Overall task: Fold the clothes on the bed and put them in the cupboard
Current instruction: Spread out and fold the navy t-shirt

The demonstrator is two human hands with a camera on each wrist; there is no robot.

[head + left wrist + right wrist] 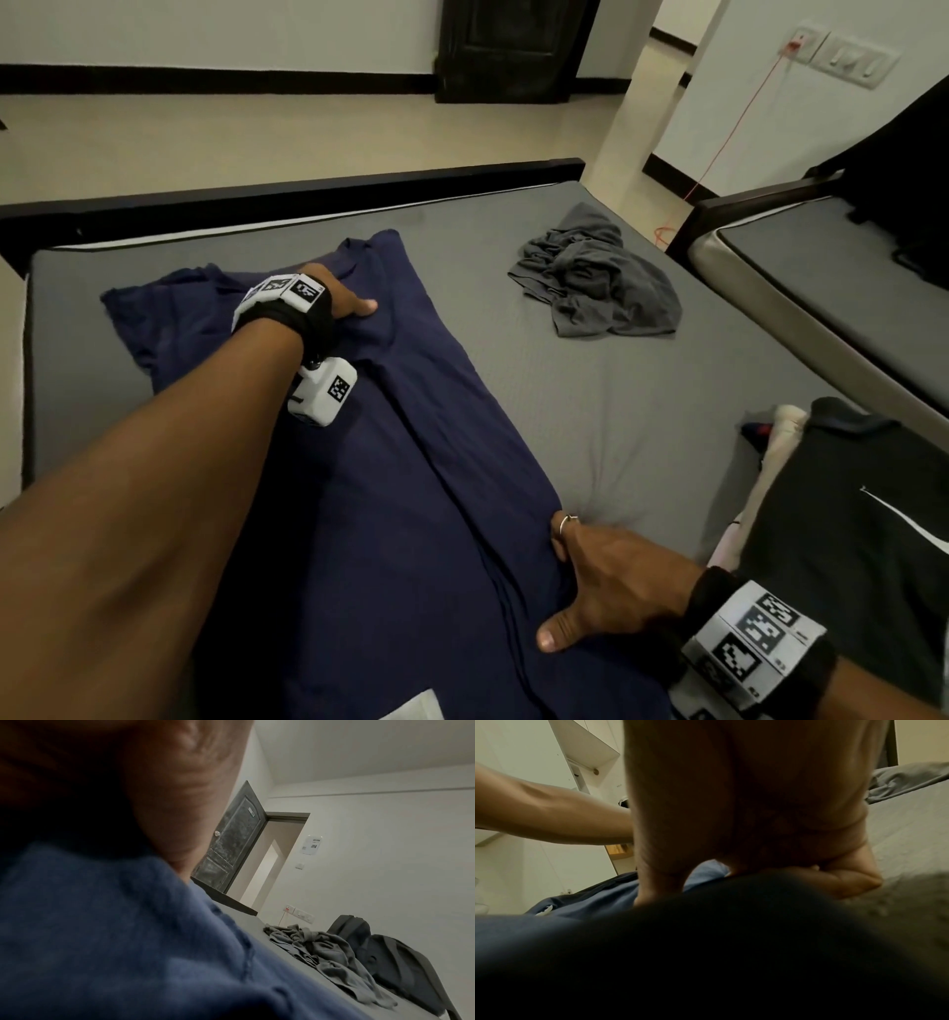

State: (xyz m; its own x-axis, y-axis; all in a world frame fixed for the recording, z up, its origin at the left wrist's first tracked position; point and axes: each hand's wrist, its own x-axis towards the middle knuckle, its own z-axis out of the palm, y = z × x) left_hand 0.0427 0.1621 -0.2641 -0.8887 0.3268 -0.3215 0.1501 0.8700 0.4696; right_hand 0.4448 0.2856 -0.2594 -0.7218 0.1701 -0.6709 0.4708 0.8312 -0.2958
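A navy T-shirt (411,462) lies lengthwise on the grey bed (590,411), with one sleeve spread to the far left. My left hand (354,303) grips it near the collar, thumb on top; its fingers are hidden. At the near right edge by the hem, my right hand (590,580) pinches the cloth, thumb lying on the fabric and fingers (847,880) curled at the edge. The left wrist view shows my palm (180,801) over blue cloth (102,943). A crumpled grey garment (595,272) lies apart at the far right of the bed.
A black garment with a white mark (847,514) lies on pale clothes at the bed's near right. A second bed (821,288) stands close on the right, with dark bags (385,953) on it. A dark bed frame (308,190) runs along the far edge, with a door (513,46) beyond.
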